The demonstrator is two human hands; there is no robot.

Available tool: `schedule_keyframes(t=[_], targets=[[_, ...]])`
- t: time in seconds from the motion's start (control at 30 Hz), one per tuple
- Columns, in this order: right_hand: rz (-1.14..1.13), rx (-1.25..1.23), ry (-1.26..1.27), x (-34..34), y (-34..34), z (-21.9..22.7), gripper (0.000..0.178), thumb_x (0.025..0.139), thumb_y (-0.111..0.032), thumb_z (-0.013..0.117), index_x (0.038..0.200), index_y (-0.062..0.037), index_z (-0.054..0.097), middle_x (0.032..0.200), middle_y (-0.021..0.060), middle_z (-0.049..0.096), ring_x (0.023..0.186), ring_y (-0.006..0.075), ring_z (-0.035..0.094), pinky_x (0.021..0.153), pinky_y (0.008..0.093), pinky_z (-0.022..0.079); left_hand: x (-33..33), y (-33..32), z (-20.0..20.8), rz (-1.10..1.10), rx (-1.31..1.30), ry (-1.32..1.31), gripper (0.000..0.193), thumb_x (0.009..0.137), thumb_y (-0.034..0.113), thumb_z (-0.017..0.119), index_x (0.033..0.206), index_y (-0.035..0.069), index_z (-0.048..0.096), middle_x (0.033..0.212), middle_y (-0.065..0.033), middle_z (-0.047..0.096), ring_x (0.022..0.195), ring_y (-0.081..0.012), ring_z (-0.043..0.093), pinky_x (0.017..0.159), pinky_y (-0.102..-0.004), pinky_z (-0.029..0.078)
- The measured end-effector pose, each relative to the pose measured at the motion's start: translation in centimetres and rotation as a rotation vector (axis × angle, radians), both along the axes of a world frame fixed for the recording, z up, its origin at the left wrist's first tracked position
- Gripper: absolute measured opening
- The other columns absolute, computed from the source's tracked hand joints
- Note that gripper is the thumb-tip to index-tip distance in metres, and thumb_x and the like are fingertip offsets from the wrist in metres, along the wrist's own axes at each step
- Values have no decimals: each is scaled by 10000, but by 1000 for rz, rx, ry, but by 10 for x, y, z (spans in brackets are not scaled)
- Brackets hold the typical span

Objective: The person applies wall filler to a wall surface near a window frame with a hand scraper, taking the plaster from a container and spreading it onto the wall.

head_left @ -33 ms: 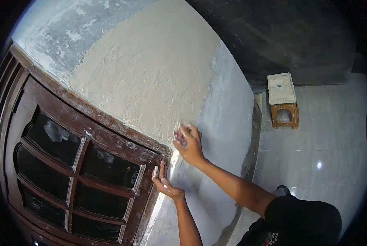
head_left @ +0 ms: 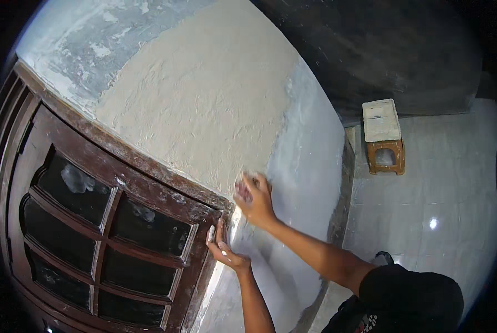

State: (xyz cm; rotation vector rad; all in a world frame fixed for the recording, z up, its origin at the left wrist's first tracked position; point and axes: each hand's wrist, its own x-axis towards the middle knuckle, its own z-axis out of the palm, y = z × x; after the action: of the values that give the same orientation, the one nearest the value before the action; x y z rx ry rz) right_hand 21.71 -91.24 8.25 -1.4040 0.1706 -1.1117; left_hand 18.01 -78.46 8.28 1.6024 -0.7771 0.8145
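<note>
My right hand is closed against the wall at the lower edge of a broad patch of beige putty. Something flat and reddish shows between its fingers, but motion blur and the fingers hide its kind. Lower and to the left, my left hand is held up with its fingers stretched out and nothing in it. White putty smears its fingers. It is nearest the corner of a brown wooden frame with dark glass panes.
Bare grey-white wall lies right of the putty. A brown stool bearing a cream, putty-coated rectangular tub stands on the tiled floor at the right. Behind it rises a dark wall.
My right hand has slid slightly downward along the wall at the putty's lower edge. My left hand stays nearly where it was.
</note>
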Motion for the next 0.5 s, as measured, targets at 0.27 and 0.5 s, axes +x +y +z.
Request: schedule_keyframes(t=[0.27, 0.5], targets=[[11, -8, -60, -9, 7, 9, 662, 800, -234, 769, 1383, -25, 535, 1402, 257, 419, 1306, 414, 405, 1078, 471, 338, -2, 4, 3, 52, -26, 0, 594, 1010, 402, 370, 1275, -130, 394, 1244, -325, 583, 1180, -387, 574, 1070, -473, 408], [233, -190, -87, -43, 54, -3, 675, 784, -220, 785, 1381, -24, 537, 1391, 245, 420, 1269, 402, 424, 1109, 482, 302, -6, 22, 5, 70, 23, 85, 631, 1006, 439, 383, 1300, -120, 370, 1254, -307, 580, 1206, -373, 554, 1092, -476, 381]])
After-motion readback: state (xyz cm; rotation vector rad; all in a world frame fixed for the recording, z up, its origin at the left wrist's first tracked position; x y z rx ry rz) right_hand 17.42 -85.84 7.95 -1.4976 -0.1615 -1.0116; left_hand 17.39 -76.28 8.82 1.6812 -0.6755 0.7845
